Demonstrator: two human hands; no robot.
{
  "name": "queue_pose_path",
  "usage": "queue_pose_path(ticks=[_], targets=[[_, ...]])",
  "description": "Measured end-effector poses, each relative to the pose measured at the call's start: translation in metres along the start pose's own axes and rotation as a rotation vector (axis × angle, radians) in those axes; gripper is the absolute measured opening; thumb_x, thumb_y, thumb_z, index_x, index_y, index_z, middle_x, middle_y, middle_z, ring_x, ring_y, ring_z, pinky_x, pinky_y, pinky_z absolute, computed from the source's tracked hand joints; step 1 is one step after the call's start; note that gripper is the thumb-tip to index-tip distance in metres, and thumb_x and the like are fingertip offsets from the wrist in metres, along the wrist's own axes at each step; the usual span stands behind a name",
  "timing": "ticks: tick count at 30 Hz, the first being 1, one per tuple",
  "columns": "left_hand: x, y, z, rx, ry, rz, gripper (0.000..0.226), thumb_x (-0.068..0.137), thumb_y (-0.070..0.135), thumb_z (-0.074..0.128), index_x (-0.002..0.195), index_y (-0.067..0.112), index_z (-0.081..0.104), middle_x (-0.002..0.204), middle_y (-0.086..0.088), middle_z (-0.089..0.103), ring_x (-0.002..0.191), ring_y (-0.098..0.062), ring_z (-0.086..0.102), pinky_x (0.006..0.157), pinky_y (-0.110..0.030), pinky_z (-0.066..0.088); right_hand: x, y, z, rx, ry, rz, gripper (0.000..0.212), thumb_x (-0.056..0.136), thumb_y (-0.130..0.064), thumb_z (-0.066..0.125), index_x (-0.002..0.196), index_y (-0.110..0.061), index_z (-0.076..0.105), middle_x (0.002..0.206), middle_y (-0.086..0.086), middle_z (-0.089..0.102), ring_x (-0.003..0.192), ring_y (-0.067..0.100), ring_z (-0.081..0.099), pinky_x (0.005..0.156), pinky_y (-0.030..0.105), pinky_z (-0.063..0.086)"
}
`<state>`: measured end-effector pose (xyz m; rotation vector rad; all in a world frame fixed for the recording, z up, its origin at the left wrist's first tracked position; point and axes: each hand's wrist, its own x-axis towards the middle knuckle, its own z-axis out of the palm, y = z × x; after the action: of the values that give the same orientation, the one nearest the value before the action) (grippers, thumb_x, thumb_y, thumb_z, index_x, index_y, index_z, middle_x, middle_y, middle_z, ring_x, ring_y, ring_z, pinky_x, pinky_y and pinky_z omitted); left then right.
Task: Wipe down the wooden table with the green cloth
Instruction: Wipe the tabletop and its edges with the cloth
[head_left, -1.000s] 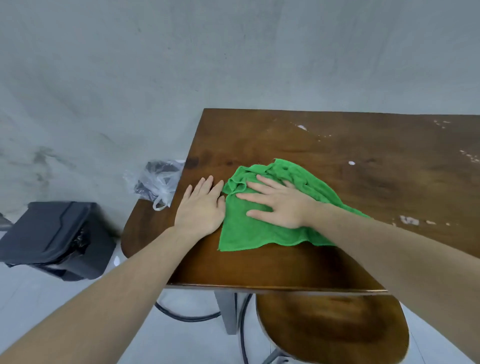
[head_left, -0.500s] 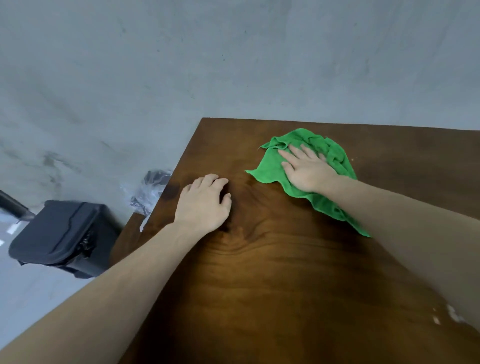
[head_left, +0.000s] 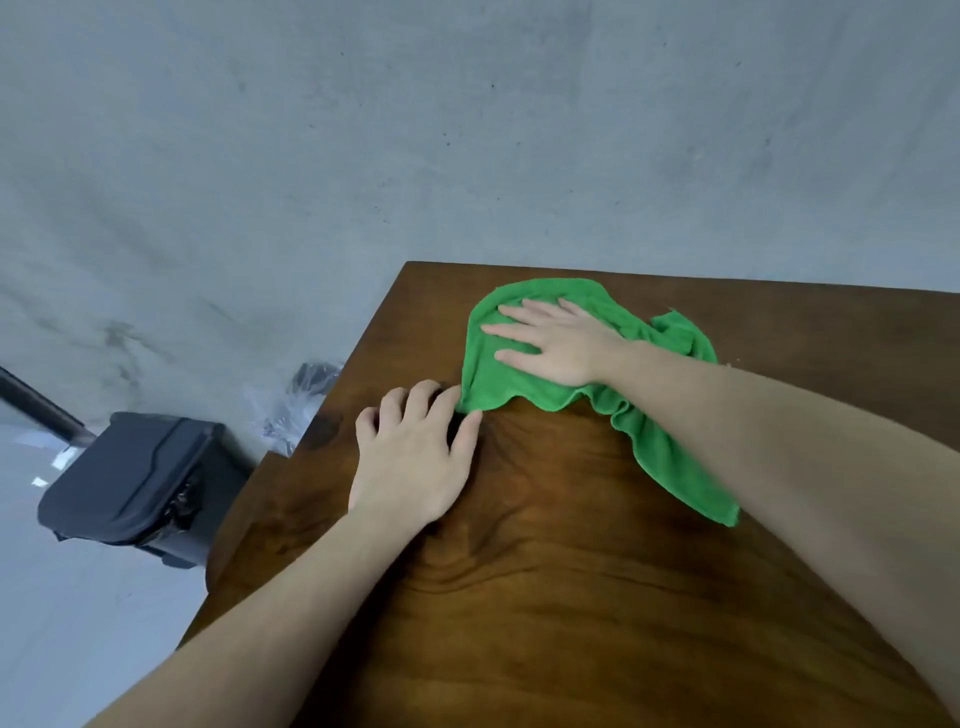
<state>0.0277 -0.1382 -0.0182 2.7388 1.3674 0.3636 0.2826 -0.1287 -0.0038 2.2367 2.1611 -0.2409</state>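
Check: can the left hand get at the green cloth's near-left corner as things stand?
Probably yes. The left hand rests on the wooden table with its fingertips right at the green cloth's corner; nothing lies between. The right hand presses the cloth farther back.

soft, even light with no glare. the hands cast small dark shadows on the table (head_left: 571, 597). the edges bend and look a little blurry.

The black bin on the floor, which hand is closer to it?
Left. The left hand rests near the table edge beside the black bin; the right hand presses the green cloth farther away.
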Motion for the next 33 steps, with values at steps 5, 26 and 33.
queue_pose_path(ticks=[5,26,33], targets=[[0.002,-0.002,-0.001,0.034,-0.051,0.000,0.056,0.096,0.065,0.016,0.143,0.044,0.039,0.149,0.013,0.038,0.139,-0.021,0.028,0.115,-0.051,0.018,0.008,0.066,-0.010,0.010,-0.016,0.204,0.066,0.094,-0.077,0.008,0.156,-0.053,0.008,0.169,-0.012,0.001,0.156,0.017,0.002,0.124,0.052,-0.001],[0.001,0.001,-0.005,0.041,-0.100,-0.018,0.056,0.095,0.067,0.017,0.144,0.045,0.034,0.151,0.012,0.032,0.143,-0.021,0.021,0.117,-0.052,0.012,-0.009,0.112,-0.014,0.004,0.000,0.204,0.065,0.096,-0.075,0.012,0.157,-0.051,0.011,0.169,-0.015,0.004,0.156,0.016,0.006,0.124,0.044,0.003],[0.001,0.002,-0.006,0.023,-0.070,-0.005,0.051,0.097,0.062,0.023,0.141,0.044,0.042,0.148,0.011,0.037,0.139,-0.023,0.025,0.114,-0.052,0.015,-0.072,0.112,0.000,0.022,-0.018,0.493,0.066,0.094,-0.077,0.008,0.155,-0.054,0.003,0.169,-0.010,-0.003,0.156,0.021,-0.001,0.121,0.062,-0.002]])
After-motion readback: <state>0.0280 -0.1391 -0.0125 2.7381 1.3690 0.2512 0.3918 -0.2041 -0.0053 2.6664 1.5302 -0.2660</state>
